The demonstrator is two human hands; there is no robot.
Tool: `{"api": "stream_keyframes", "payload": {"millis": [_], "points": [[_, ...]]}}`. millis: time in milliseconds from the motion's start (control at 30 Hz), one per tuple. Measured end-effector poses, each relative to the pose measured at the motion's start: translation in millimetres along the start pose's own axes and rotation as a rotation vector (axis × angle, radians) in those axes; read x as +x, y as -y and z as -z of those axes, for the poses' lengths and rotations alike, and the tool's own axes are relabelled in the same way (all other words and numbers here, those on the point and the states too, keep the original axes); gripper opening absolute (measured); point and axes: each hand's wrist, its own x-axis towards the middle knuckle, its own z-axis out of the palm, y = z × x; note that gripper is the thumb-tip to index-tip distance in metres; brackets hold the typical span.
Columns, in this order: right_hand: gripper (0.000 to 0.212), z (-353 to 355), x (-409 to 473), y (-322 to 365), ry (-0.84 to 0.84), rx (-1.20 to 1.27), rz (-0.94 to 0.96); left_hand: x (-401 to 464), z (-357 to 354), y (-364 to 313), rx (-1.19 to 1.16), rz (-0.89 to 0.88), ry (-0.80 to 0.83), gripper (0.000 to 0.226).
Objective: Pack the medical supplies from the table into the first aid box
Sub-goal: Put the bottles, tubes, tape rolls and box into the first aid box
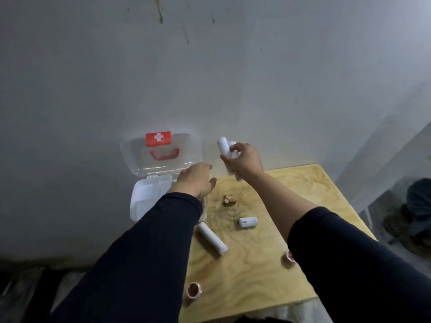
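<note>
The box (142, 201) sits at the bench's (256, 276) far left corner, against the wall (210, 78), its lid (161, 155) stood open behind it. The left hand (196, 180) hangs over the box's right edge. The right hand (242, 159), further right and above the bench's far edge, holds two rolls (225, 152). Another roll (212, 238) lies just before the box, a short roll (247, 222) to its right. One tape ring (194, 290) lies near the front edge, another (290, 257) by the right sleeve.
</note>
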Motion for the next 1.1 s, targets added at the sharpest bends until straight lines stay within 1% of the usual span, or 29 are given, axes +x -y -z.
{"api": "stream_keyframes", "payload": {"millis": [133, 200, 333, 467, 567, 700, 833, 900, 1000, 1100], "points": [[0.042, -38, -30, 36, 0.01, 0.054, 0.071, -29, -2, 53, 0.0, 0.055, -0.01, 0.047], [0.04, -58, -41, 49, 0.018, 0.102, 0.087, -43, -7, 78, -0.004, 0.075, -0.009, 0.055], [0.038, -95, -60, 61, 0.056, 0.148, 0.115, -66, -20, 118, 0.049, 0.133, 0.046, 0.073], [0.039, -126, -77, 49, 0.053, 0.055, 0.139, -77, -33, 138, -0.015, 0.185, 0.118, 0.084], [0.039, -140, -86, 36, 0.054, -0.012, 0.146, -79, -42, 142, -0.072, 0.192, 0.117, 0.086], [0.042, -146, -92, 25, 0.09, -0.021, 0.112, -76, -49, 147, -0.064, 0.161, 0.1, 0.087], [0.038, -144, -91, 23, 0.085, -0.041, 0.125, -74, -50, 150, 0.024, 0.141, 0.095, 0.088], [0.032, -137, -90, 24, 0.056, -0.02, 0.136, -73, -48, 149, 0.054, 0.136, 0.109, 0.089], [0.021, -118, -86, 25, -0.037, 0.027, 0.175, -73, -44, 148, 0.056, 0.135, 0.123, 0.088], [0.018, -95, -83, 14, -0.102, -0.016, 0.177, -74, -43, 147, 0.044, 0.132, 0.113, 0.086]]}}
